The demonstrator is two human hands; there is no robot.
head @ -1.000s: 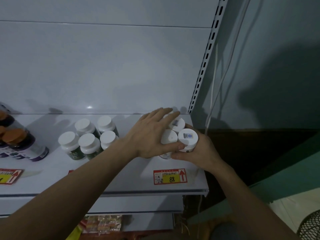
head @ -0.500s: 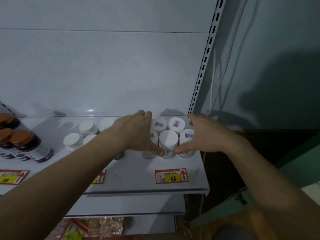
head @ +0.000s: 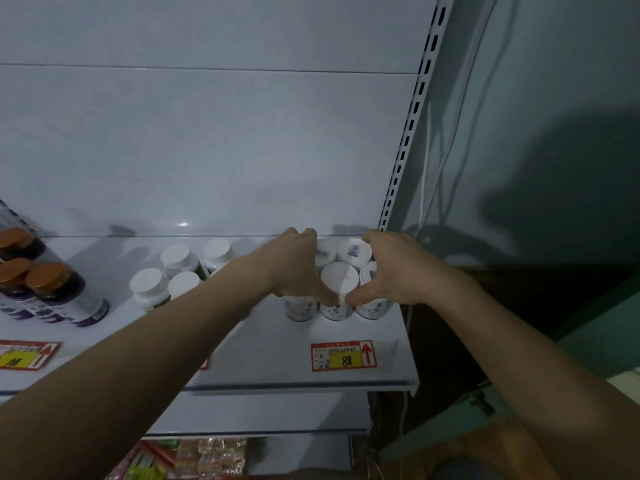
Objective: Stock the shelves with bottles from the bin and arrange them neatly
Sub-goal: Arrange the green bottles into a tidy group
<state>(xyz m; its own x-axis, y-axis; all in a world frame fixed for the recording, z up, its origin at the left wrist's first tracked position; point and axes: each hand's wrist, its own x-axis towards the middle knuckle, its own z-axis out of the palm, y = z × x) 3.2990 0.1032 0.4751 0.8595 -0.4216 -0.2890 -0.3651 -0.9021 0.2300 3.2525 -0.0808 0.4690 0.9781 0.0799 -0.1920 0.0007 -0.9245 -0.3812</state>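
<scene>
At the centre right of the frame both hands cup a cluster of white-capped bottles [head: 339, 278] standing on the shelf [head: 270, 355] near its right end, just behind the price tag [head: 343, 355]. The left hand [head: 298, 268] presses against the cluster's left side and the right hand [head: 388, 271] against its right; the thumbs nearly meet at the front bottle, and the fingers look wrapped along the sides, though the far fingertips are hidden. The step in hand seems to be squaring up this group, not placing a new bottle. A second group of white bottles [head: 166, 275] stands at centre left, and orange-capped bottles [head: 45, 289] at the far left. The bin is out of view. Next, the hands would need to let go gently so nothing tips, then reach down for more stock.
</scene>
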